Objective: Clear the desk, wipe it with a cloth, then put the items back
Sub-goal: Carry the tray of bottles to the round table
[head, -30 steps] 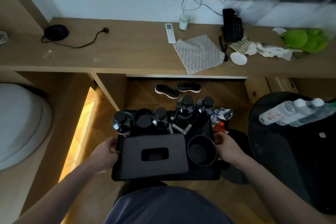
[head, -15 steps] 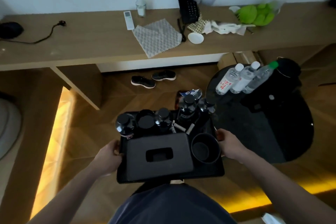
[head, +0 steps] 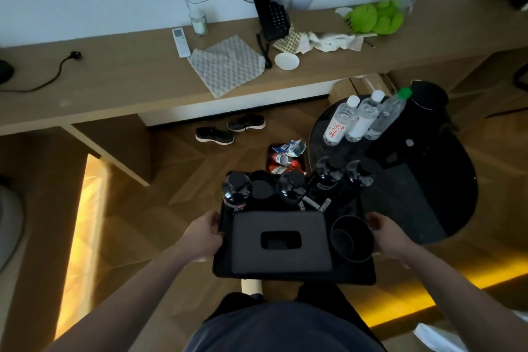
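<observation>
A black power cable (head: pixel 54 73) trails across the far left of the wooden worktop (head: pixel 120 86). Further along lie a white remote (head: pixel 181 42), a glass (head: pixel 198 22) behind it near the wall, and a grey textured cloth (head: pixel 225 66) whose front corner hangs over the worktop's edge. Right of the cloth stands a black telephone (head: pixel 271 18), with a small white dish (head: pixel 286 61) in front of it, crumpled paper (head: pixel 328 40) beside it and a green soft object (head: pixel 375 18) at the right end.

Lower down, away from the worktop and above the floor, the left hand (head: pixel 204 234) has its grip closed around the left rim of a black tray (head: pixel 294 277). The tray carries a black tissue box (head: pixel 281 240) in front, dark capped bottles (head: pixel 236 188) along the back and a black cup (head: pixel 352 240) at the front right. The right hand (head: pixel 385 234) has its grip curled around the tray's right rim, just beside the cup.

On the floor under the worktop sits a pair of dark shoes (head: pixel 231 129). To the right, a round black side table (head: pixel 423 197) holds three clear water bottles (head: pixel 364 116), standing side by side, and a black kettle (head: pixel 425 100) behind them.
</observation>
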Demonstrator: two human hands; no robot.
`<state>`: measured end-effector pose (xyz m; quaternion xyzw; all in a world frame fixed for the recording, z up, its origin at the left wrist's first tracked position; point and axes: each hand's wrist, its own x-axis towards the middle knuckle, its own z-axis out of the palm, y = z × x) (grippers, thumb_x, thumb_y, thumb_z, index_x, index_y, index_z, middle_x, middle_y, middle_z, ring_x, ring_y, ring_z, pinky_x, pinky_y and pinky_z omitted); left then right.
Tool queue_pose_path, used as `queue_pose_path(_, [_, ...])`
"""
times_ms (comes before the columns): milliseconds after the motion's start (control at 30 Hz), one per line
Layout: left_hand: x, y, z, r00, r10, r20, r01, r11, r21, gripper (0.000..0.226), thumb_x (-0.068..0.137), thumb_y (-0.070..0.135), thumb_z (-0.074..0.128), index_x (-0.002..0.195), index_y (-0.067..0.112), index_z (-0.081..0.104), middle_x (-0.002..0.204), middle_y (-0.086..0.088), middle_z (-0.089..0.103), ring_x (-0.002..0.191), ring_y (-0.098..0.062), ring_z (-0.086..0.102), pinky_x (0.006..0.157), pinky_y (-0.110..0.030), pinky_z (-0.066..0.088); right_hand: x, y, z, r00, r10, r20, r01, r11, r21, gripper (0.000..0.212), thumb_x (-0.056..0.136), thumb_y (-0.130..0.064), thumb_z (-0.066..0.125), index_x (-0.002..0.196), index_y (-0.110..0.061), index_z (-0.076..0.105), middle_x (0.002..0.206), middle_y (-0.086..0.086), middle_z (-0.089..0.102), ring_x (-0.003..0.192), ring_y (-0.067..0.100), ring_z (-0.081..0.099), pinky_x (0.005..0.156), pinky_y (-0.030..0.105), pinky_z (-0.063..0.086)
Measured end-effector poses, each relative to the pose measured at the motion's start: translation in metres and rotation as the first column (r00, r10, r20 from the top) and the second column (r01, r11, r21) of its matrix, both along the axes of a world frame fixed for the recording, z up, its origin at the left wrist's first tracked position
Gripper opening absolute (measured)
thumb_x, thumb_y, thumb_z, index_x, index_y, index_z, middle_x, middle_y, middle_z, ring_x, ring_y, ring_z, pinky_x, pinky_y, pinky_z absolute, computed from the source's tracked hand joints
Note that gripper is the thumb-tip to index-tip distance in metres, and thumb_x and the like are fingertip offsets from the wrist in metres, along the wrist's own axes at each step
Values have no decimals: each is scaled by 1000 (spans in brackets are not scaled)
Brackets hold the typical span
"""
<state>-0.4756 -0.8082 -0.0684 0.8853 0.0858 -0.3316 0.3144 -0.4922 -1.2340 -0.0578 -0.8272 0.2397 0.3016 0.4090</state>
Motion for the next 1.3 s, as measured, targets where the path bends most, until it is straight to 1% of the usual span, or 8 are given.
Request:
queue_pose_path(67, [7,-14,-3,1000,0,0,0,1000,-12,30,85,18,55,115,24,56,109,4,65,100,-17,62,83,-34,54,4,-12,-2,1000,-17,-1,17,1000,7,31,96,-15,69,119,-16,48,102,0,61,95,35,70,80,55,60])
queue_pose_path(367, [33,-105,-28,998,61,-28,-62,998,-22,33,87,15,57,119,22,54,114,5,61,105,-19,60,82,-30,48,42,-102,-25,1000,-19,-7,19,1000,19,29,92,-19,74,115,-12,59,105,13,71,88,37,74,75,58,62])
queue_pose_path(567, [45,-176,-43,993,110,-50,-112,993,-36,36,83,14,56,119,21,56,114,4,63,104,-20,62,89,-37,56,77,-171,-37,999,30,-19,-29,1000,10,30,94,-24,73,114,-17,51,105,10,70,85,32,74,63,43,62])
queue_pose_path(733, [55,-234,-59,989,142,-41,-142,990,9,44,82,15,55,126,18,55,119,0,63,110,-25,61,93,-39,54,99,-223,-56,999,21,-45,-22,1000,-14,25,92,-18,75,111,-11,61,101,12,73,83,32,75,66,50,65])
queue_pose_path(867, [63,-270,-71,989,136,-51,-133,990,55,39,80,17,52,119,16,57,116,-3,65,107,-27,62,91,-41,54,108,-251,-69,996,29,-85,-30,999,-16,31,90,-22,77,115,-15,59,108,10,70,87,31,73,62,43,63])
queue_pose_path(1067, [71,-309,-86,986,145,-85,-135,985,111,38,83,15,50,121,15,55,117,-4,63,108,-28,62,83,-35,50,118,-279,-89,992,6,-126,-15,997,-70,22,100,-7,62,117,-15,50,93,5,62,80,35,66,68,48,56])
queue_pose_path(1233, [81,-328,-94,990,109,-88,-94,983,161,28,83,18,49,111,17,52,109,-5,63,97,-27,61,79,-37,52,126,-317,-132,984,-58,-168,39,993,-115,13,98,-7,61,104,-18,61,106,11,66,97,41,69,88,63,58])
queue_pose_path(1300, [85,-335,-97,992,90,-88,-74,982,176,25,83,18,48,107,18,51,107,-4,63,96,-27,61,77,-37,51,127,-342,-168,984,-14,-180,-9,992,-126,17,91,-8,68,104,-19,64,108,13,69,102,40,70,89,59,59])
